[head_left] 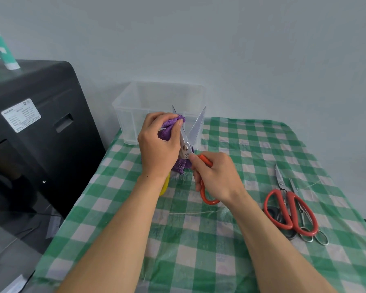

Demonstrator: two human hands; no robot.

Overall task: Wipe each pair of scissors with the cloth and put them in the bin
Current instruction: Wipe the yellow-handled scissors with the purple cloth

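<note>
Wiping step in hand. Scissors (186, 145) spread open just before bin (131, 106); right hand (217, 176) clamped on handle, left hand (159, 149) pinching cloth (171, 125) round one blade. Next, probably: wipe other blade, close, drop into bin.

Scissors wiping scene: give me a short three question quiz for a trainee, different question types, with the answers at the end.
1. True or false: the scissors in the right hand have their blades closed.
2. What does the left hand grip? A) purple cloth B) a sponge C) a brush
3. Fill in: the pile of waiting scissors lies on the person's ____ side of the table.
Key: 1 false, the blades are spread; 2 A; 3 right.
</note>
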